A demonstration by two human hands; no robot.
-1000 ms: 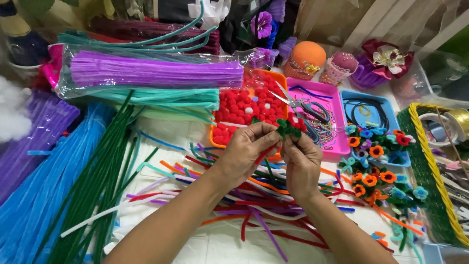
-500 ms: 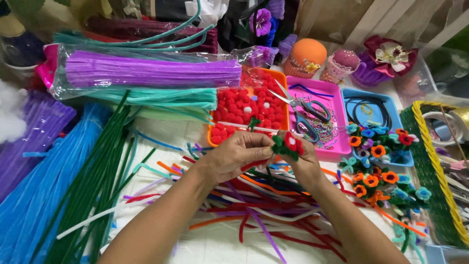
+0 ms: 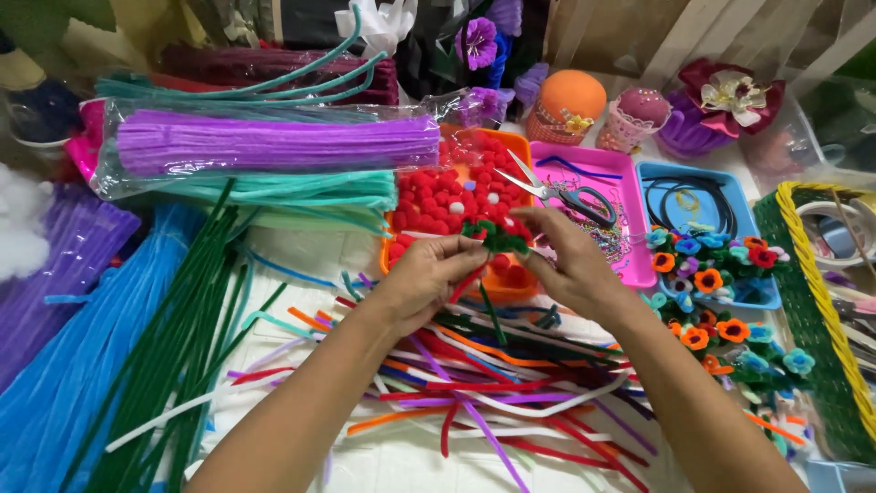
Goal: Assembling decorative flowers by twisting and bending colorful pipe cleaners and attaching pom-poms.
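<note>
Together, the left hand (image 3: 429,278) and right hand (image 3: 573,265) pinch a small green-and-red fuzzy wire flower (image 3: 494,236) with narrow fingers, holding it above the orange tray of red pompoms (image 3: 436,194), so supplies stay near.

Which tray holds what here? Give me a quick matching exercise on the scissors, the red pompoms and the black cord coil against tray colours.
Things:
1. scissors
2. red pompoms
3. black cord coil

Trays:
A. blue tray
B. orange tray
C. pink tray

Pairs: 1-C, 2-B, 3-A. The scissor tips reach over the orange tray, but the handles lie in the pink one.
</note>
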